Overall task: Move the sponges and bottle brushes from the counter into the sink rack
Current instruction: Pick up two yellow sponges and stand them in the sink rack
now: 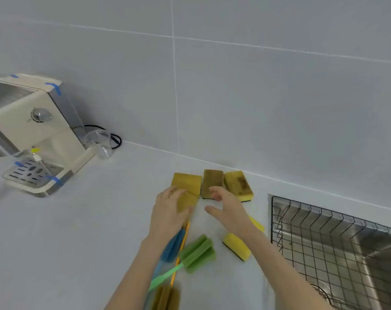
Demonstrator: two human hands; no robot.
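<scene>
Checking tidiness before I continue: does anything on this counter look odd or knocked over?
Yes. A clear plastic cup lies tipped on its side beside the coffee machine, near the wall. No spill is visible.

Cream coffee machine (37, 133), far left on counter.
Blue tape on its corners; clear plastic cup (100, 143) lying beside it, black cord (115, 139) behind.
</scene>
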